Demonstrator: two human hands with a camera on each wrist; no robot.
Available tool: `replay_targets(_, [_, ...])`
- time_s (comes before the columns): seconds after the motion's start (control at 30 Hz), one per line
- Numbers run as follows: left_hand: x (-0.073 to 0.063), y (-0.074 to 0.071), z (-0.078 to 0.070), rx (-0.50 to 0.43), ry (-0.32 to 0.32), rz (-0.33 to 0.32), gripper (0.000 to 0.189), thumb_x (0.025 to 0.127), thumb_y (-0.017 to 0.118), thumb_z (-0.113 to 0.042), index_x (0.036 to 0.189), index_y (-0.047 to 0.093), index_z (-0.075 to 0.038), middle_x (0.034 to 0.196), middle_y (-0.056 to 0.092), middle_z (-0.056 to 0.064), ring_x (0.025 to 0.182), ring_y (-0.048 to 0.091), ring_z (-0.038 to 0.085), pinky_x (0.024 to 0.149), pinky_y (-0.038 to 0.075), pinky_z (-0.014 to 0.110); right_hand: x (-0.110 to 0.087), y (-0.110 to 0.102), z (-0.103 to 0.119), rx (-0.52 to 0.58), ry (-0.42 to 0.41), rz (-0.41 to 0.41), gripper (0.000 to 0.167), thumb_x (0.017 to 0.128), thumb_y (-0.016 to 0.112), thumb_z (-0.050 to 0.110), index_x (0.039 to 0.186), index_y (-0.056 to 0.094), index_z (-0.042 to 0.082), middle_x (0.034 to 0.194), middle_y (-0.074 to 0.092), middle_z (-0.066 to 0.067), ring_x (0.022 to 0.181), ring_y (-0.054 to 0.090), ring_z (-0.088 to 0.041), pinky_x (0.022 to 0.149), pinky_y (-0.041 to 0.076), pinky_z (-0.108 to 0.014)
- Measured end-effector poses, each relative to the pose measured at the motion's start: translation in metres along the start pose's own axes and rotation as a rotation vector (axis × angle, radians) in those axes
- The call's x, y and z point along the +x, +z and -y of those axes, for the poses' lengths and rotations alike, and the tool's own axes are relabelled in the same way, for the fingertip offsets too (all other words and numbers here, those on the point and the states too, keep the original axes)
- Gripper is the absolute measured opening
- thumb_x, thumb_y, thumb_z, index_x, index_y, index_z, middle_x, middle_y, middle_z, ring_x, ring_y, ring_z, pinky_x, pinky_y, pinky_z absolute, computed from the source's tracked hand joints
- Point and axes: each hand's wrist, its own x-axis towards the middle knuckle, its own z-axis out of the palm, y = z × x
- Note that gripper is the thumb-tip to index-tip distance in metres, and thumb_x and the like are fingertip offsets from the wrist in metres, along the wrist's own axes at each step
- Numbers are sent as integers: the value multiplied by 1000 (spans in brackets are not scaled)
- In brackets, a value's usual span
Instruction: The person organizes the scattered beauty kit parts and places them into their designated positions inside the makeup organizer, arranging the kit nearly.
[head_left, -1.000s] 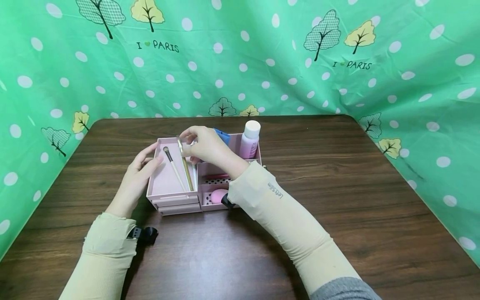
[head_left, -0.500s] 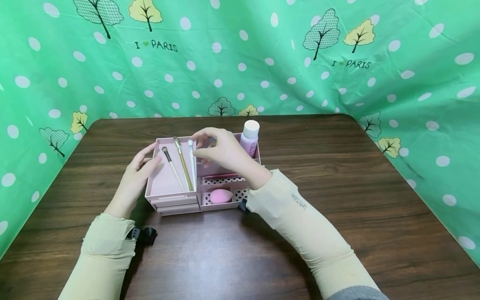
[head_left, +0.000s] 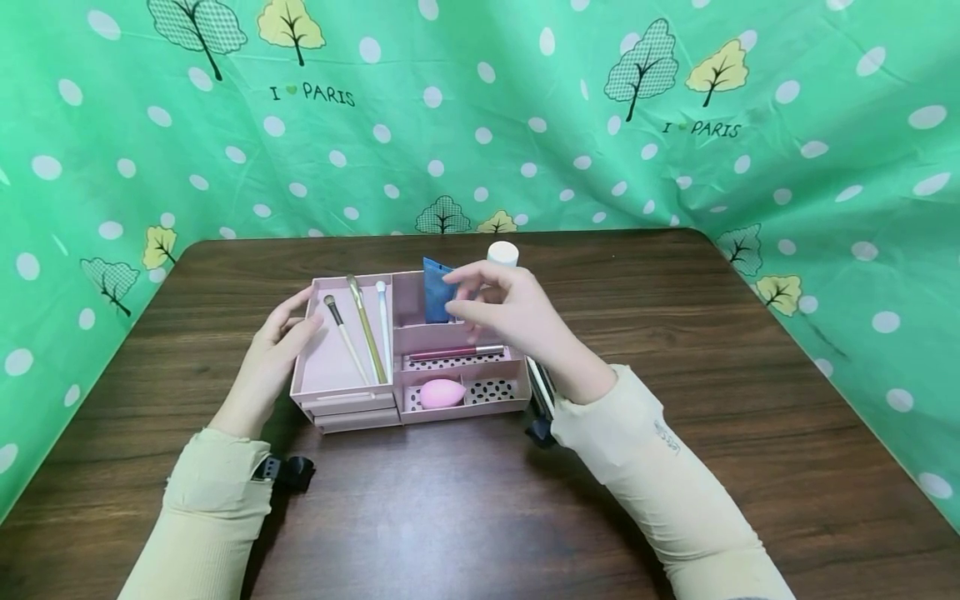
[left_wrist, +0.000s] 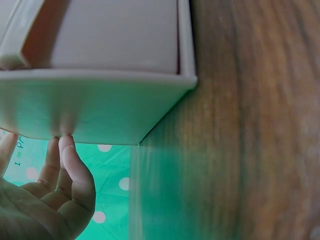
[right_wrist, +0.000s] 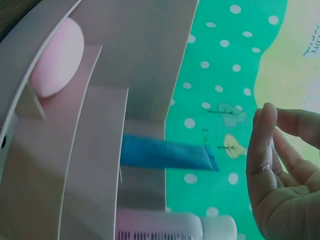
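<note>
Head view: left hand (head_left: 272,342) laid against the left wall of a pale pink, boxy plastic organizer (head_left: 322,360), thumb over the rim, apparently just steadying. Right hand (head_left: 513,304) loosely bent above the back compartments at right, visibly grasping nothing. Just beside its fingertips, a flat blue squeeze tube (head_left: 437,292), standing in the organizer's back row; past the knuckles, only the white cap of a pink plastic bottle (head_left: 502,253). Best to approach from above and slowly — a low sweep likely to knock the tube over. Mind also the sleeve, high over the glossy pink egg-shaped sponge (head_left: 442,393) at the front.

Left wrist view: fingertips (left_wrist: 67,140) touching the organizer's wall near its edge, unclenched. Even, gentle pressure advisable, to prevent skidding on the dark wood-grain table (left_wrist: 250,125).

Right wrist view: fingers curled slackly, free of any object, well apart from tube and bottle. For a clean pinch — spread thumb and forefinger first, then lower straight down without brushing the bottle.
</note>
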Motion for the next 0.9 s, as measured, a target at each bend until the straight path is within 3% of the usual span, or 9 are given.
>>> replay_targets(0.23, [0,0,0,-2,-2,1,58,100,55,-42,154,38,-26,103,57,-16,103,52,-1,92,37,22,-18,-18,-4,11,9,-52,30,88,70,2,118,67,-1,82,62,-2,59,62,-13,60,57,-33])
replay_targets(0.47, [0,0,0,-14,-3,-1,58,100,55,-41,153,39,-27,104,57,-16,103,52,-2,92,37,21,-29,-34,-10,3,-12,-62,30,88,67,-3,118,63,-8,78,64,-2,56,63,-19,58,57,-36])
replay_targets(0.63, [1,0,1,-13,0,-2,57,100,55,-41,153,39,-27,103,57,-17,103,52,-1,91,38,21,-33,-45,-15,-27,-19,-69,28,88,68,-3,115,64,-8,77,65,-2,56,62,-16,57,57,-35])
replay_targets(0.9, [1,-1,2,-8,6,-5,57,100,56,-41,153,39,-28,99,59,-19,102,53,0,91,38,21,-41,-70,-27,-45,32,-59,23,89,68,-1,112,65,-3,78,66,1,61,64,-15,59,58,-36])
